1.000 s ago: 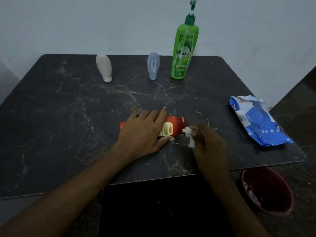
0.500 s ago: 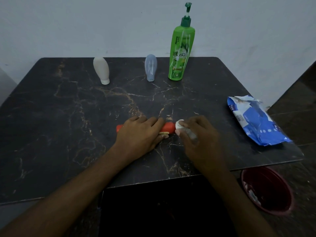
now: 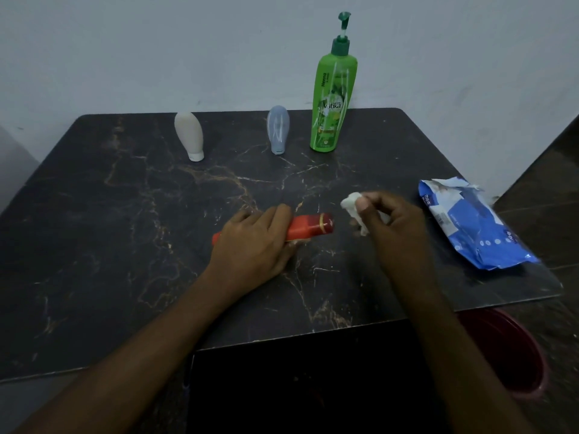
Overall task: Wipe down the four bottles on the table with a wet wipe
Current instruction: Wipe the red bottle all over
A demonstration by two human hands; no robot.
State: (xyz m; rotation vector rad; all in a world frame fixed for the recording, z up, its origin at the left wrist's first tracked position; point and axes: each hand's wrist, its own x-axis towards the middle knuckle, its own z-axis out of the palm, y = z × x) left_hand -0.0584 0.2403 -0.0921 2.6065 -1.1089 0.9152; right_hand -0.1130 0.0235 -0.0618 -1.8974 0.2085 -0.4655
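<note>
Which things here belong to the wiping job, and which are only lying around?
Job: red plastic bottle lying under the left hand; tall green pump bottle; beige squeeze bottle; grey-blue squeeze bottle; crumpled white wet wipe pinched in the right hand.
Lying about: blue plastic wipes packet; dark red round bin.

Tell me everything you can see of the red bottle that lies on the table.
The red bottle looks like glossy plastic, with a darker right end bearing a gold band. It lies on its side on the dark marbled table, lengthwise left to right. The left hand holds it across the middle, hiding that part. The wet wipe in the right hand is clear of it.
</note>
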